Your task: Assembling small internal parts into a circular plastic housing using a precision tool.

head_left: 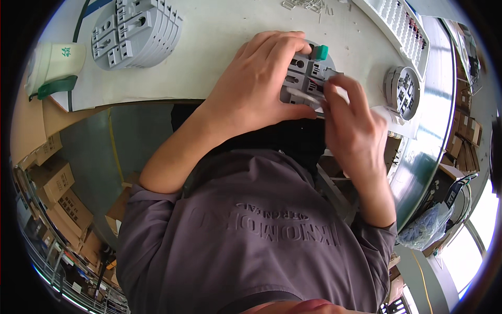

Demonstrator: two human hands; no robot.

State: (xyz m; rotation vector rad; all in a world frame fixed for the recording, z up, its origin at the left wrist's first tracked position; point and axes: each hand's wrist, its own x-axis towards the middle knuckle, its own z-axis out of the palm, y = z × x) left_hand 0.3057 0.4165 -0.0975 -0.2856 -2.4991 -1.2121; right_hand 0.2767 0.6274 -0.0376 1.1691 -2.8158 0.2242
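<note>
At the table's front edge I have a round grey plastic part (pixel 296 79) with slots and square openings. My left hand (pixel 259 78) wraps around its left side, thumb along the near edge and fingers over the far edge. A small green block (pixel 320 52) stands up at the part's far right. My right hand (pixel 355 118) is at the right side, thumb and fingers pinched on a small grey piece (pixel 334 76) against the part. Motion smears these fingertips, and they hide some of the piece. A pale strip crosses the near side of the part.
A tall stack of similar grey round parts (pixel 137 36) stands at left, beside a pale container (pixel 61 65) with a green handle. A shorter stack (pixel 402 93) is at right. Behind it lies a white tray (pixel 384 26) of small pieces. Metal clips (pixel 309 5) lie at the back.
</note>
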